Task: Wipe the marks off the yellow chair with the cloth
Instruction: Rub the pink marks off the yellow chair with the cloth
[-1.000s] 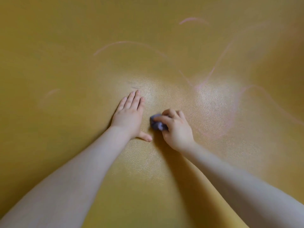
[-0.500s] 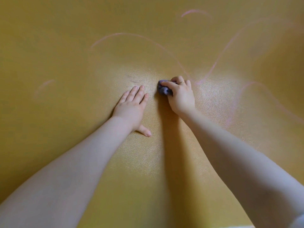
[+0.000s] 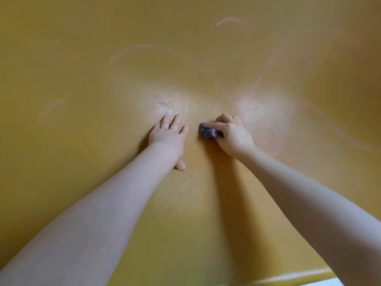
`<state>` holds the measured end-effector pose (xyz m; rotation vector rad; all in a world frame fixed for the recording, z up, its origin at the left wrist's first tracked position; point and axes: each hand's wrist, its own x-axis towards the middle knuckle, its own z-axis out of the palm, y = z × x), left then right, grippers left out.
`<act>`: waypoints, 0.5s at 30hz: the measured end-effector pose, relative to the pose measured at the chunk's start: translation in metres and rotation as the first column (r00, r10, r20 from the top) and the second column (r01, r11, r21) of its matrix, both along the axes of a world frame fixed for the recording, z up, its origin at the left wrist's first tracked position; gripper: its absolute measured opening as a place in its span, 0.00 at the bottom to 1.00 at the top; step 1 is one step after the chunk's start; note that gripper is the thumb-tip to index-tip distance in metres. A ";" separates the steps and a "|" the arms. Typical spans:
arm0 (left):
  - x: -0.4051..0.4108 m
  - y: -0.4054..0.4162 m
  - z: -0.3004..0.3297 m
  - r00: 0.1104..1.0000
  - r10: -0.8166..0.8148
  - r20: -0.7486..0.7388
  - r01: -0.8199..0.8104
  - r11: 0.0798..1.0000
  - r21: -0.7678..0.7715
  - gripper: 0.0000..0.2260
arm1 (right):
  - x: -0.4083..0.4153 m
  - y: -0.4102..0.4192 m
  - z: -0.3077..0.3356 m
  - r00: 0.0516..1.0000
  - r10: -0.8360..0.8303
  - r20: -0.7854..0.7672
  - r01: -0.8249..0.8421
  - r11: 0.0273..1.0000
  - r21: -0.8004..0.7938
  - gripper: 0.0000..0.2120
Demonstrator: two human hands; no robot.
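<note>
The yellow chair fills the whole view with its textured surface. Faint pink marks curve across it: one arc upper left of centre, a short stroke at the top, a line running up to the right, and a smear right of my hands. My right hand is shut on a small bunched purple cloth and presses it on the chair. My left hand lies flat just left of the cloth, fingers apart, holding nothing.
The chair's front edge shows at the bottom right, with a pale strip beyond it. A short pink mark sits far left. A few dark scuffs lie just above my left hand.
My right hand pushed the cloth up away from me, then drew it back down to beside my left hand. My left hand stayed planted.
</note>
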<state>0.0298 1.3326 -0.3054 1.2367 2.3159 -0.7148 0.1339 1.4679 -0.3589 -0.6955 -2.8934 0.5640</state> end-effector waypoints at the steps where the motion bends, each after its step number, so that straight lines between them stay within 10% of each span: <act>1: 0.002 0.002 0.000 1.000 0.008 -0.005 -0.008 1.000 -0.009 0.54 | -0.008 0.008 -0.001 0.998 -0.066 -0.013 0.067 0.996 0.065 0.16; 7: 0.008 -0.006 -0.007 1.000 0.022 0.001 -0.022 0.995 0.096 0.56 | -0.010 -0.004 -0.005 0.990 -0.142 -0.020 0.143 0.975 0.170 0.17; 15: 0.019 -0.004 -0.003 0.997 0.037 0.069 -0.045 0.991 0.123 0.58 | 0.098 -0.066 -0.001 0.940 0.341 -0.004 -0.338 0.932 0.135 0.16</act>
